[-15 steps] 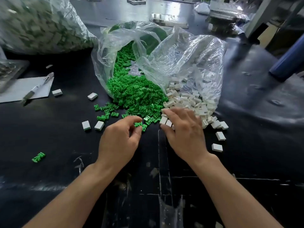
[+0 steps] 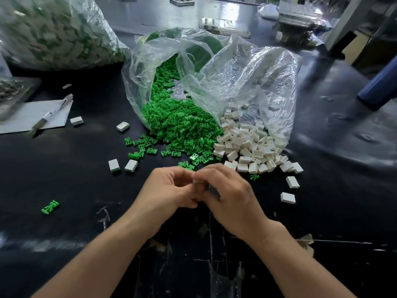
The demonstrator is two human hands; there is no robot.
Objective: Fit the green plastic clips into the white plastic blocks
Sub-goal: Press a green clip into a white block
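Observation:
A heap of green clips (image 2: 182, 123) spills from a clear bag (image 2: 146, 67) onto the black table. Beside it on the right, white blocks (image 2: 247, 145) pour out of a second clear bag (image 2: 264, 78). In front of both heaps my hands meet fingertip to fingertip. My right hand (image 2: 232, 196) pinches a small white block (image 2: 197, 183), which shows only as a pale sliver between the fingers. My left hand (image 2: 169, 190) has thumb and fingers curled in a pinch against that block. The green clip it holds is hidden.
Loose white blocks lie left (image 2: 131, 165) and right (image 2: 287, 197) of my hands, and a stray green clip (image 2: 50, 207) at the near left. At the far left are a big full bag (image 2: 53, 33) and a pen (image 2: 51, 115) on paper (image 2: 19, 117). A blue tube (image 2: 380, 87) is at the right edge.
Both hands have pulled back from the heaps toward me and come together. The left brought the green clip it was pinching, the right a white block.

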